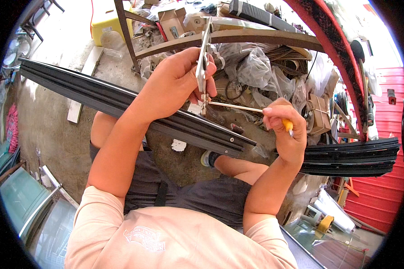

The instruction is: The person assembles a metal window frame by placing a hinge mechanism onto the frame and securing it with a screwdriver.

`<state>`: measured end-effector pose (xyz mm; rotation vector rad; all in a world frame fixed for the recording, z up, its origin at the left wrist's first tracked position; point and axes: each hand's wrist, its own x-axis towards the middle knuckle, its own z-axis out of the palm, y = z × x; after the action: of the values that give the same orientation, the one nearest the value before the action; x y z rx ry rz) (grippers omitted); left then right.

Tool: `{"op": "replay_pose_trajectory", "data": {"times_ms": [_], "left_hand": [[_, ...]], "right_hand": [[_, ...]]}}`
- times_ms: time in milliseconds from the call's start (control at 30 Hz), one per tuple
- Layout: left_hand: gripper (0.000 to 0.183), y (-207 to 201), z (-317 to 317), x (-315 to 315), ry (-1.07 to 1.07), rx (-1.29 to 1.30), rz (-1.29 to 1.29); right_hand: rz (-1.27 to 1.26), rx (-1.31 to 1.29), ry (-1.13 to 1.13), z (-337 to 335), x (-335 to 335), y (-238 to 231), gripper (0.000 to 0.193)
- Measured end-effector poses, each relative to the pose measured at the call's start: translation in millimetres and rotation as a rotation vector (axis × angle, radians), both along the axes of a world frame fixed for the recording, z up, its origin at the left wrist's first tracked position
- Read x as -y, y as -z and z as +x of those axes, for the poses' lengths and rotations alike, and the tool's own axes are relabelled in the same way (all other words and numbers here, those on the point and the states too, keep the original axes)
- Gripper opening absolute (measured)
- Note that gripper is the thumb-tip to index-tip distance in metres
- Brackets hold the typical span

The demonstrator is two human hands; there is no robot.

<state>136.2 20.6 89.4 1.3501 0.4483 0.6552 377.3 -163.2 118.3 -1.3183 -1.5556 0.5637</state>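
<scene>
My left hand (177, 83) is closed round a long, narrow silvery metal fitting (204, 56), held upright above my lap. Small jointed parts show at the fitting's lower end. In my right hand (286, 127) is a screwdriver (238, 106) with a yellow handle, gripped in the fingers. Its thin shaft points left, and the tip is at the fitting's lower end; whether it sits in a screw is too small to tell. Below my left forearm, a long black metal profile (166, 127) with grooves lies slantwise across my leg. Two screw heads show near its right end.
More black profiles (350, 157) are stacked at the right, beside a red corrugated panel (388, 112). A brown metal bar (265, 36) crosses behind my hands, before piled plastic bags (253, 67) and boxes. Glass panes (24, 193) lean at lower left. A yellow container (110, 24) stands far left.
</scene>
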Motion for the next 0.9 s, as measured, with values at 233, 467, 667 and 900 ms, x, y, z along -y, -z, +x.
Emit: {"op": "replay_pose_trajectory", "data": {"times_ms": [233, 467, 667, 900], "left_hand": [[0.025, 6, 1, -1, -0.011, 0.003, -0.008], [0.027, 6, 2, -2, -0.011, 0.009, -0.034], [0.023, 4, 2, 2, -0.029, 0.06, 0.024], [0.022, 7, 5, 1, -0.054, 0.061, 0.116]], "right_hand": [[0.006, 0.126, 0.051, -9, -1, -10, 0.028], [0.034, 0.212, 0.128, -13, -5, -11, 0.017], [-0.13, 0.028, 0.221, -16, 2, -10, 0.036], [-0.39, -0.418, 0.434, -34, -3, -27, 0.059]]}}
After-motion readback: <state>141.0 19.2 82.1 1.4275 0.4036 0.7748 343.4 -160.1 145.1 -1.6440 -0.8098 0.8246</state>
